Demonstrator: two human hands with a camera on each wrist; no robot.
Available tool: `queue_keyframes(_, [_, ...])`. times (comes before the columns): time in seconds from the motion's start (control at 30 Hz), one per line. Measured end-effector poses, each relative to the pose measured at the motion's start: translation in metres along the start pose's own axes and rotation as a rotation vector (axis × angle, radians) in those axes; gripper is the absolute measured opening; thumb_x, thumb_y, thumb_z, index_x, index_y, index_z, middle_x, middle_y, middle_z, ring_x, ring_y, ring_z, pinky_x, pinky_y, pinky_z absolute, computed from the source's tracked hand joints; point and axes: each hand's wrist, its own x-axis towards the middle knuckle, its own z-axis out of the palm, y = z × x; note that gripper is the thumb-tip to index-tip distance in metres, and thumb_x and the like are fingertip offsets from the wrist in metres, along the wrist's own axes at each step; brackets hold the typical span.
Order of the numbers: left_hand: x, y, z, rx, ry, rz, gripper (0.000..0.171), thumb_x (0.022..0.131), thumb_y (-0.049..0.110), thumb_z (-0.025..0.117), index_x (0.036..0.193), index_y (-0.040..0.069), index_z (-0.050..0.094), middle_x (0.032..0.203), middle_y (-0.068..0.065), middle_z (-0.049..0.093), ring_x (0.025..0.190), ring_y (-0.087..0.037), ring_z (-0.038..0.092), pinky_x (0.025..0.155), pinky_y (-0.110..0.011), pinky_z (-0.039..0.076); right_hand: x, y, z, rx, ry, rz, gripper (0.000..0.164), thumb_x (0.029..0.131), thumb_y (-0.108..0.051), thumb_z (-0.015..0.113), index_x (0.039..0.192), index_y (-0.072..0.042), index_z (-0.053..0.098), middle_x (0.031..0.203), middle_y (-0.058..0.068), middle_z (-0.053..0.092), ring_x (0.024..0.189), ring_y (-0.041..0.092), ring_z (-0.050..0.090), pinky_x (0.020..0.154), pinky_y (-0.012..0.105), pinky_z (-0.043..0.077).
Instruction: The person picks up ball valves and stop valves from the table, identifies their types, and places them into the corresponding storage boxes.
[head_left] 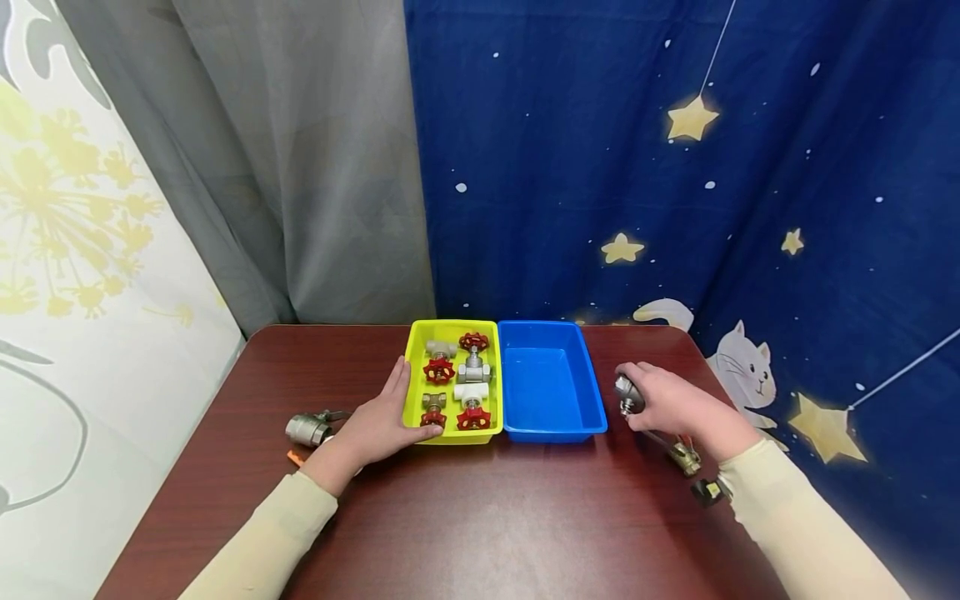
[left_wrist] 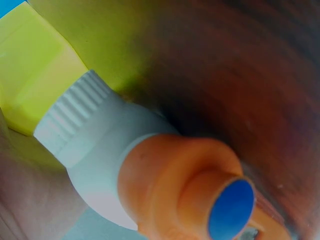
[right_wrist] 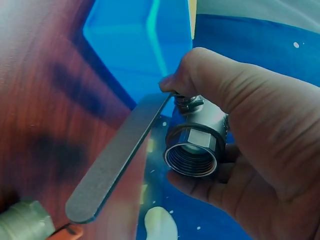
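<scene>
My left hand (head_left: 381, 423) rests on the near left rim of a yellow bin (head_left: 457, 324), its fingers straight. Inside that bin lie several valves with red handwheels, such as a white valve (head_left: 472, 393). To the right of the blue bin (head_left: 542, 387), my right hand (head_left: 667, 400) grips a metal ball valve (right_wrist: 207, 117) by its body. The thumb presses near the stem, and the flat lever (right_wrist: 120, 160) sticks out over the table. One threaded opening of the valve faces the right wrist camera.
A large metal valve (head_left: 306, 430) lies left of my left hand. Close to the left wrist is a white plastic valve (left_wrist: 112, 155) with an orange handle (left_wrist: 175, 180). A brass valve (head_left: 685, 458) and a black-handled piece (head_left: 707, 492) lie under my right forearm. Curtains hang behind the table.
</scene>
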Motion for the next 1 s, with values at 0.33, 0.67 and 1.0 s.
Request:
queue_keyframes(0.33, [0.000,-0.001,0.000,0.004,-0.002,0.002,0.140,0.085,0.085,0.074,0.179,0.011,0.000,0.186,-0.010,-0.002,0.105,-0.028,0.070,0.091,-0.050,0.061,0.015,-0.013,-0.017,-0.016,-0.011,-0.041,0.075,0.083,-0.016,0.092,0.147,0.001,0.056,0.123,0.016,0.067,0.103,0.029,0.066,0.097,0.055,0.058])
queue_keyframes(0.67, [0.000,-0.002,0.001,0.003,0.000,0.005,0.141,0.085,0.086,0.074,0.179,0.011,-0.001,0.186,-0.010,-0.002,0.101,-0.025,0.071,0.091,-0.049,0.061,0.034,-0.026,-0.027,-0.027,-0.046,-0.082,0.075,0.088,-0.021,0.091,0.151,-0.003,0.056,0.134,0.017,0.067,0.115,0.033,0.066,0.101,0.057,0.057])
queue_keyframes(1.0, [-0.001,0.000,0.000,0.003,-0.009,0.002,0.142,0.085,0.087,0.073,0.179,0.011,0.000,0.186,-0.010,-0.003,0.104,-0.027,0.071,0.092,-0.049,0.060,0.055,-0.034,-0.033,-0.067,-0.104,-0.095,0.083,0.089,-0.023,0.091,0.158,-0.001,0.051,0.133,0.014,0.066,0.112,0.028,0.067,0.101,0.052,0.059])
